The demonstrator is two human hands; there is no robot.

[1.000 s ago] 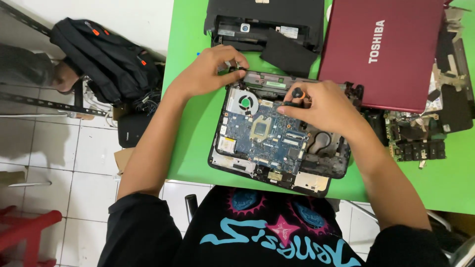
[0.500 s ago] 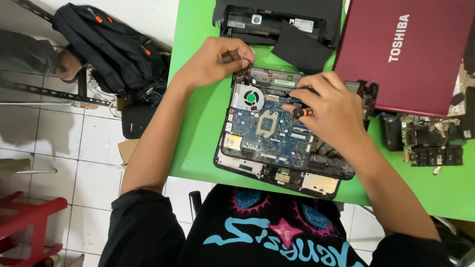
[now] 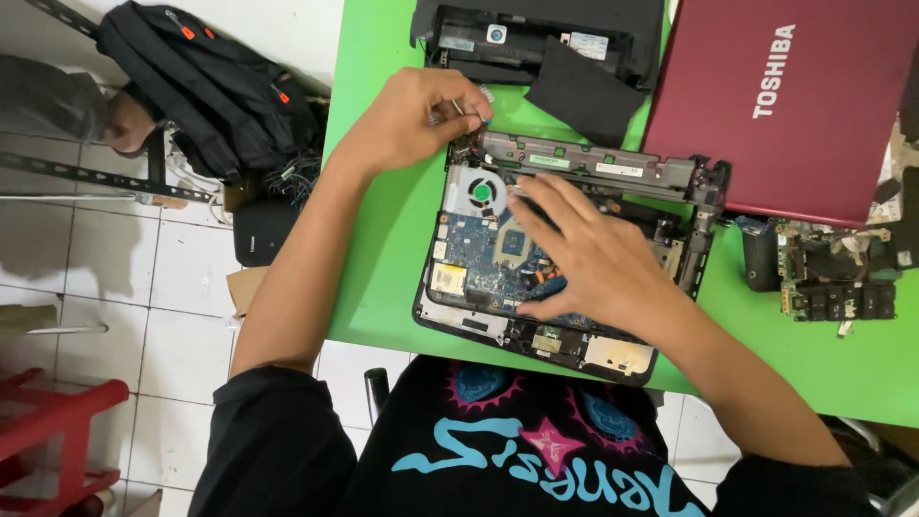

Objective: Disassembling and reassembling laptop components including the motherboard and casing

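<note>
I see my left hand (image 3: 412, 120) pinching a small metal part (image 3: 458, 107) above the opened laptop base (image 3: 536, 278); my right hand (image 3: 593, 258) lies spread flat on its motherboard (image 3: 479, 268).

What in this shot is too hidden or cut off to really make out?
Head view only:
- Centre of the blue board: hidden under the right hand.
- What the left hand pinches at the laptop base corner: too small, covered by its fingers.
- Red laptop: cut off by the top and right edges.
- Loose board: parts too small to tell.
- Backpack: cut off at the top.
</note>
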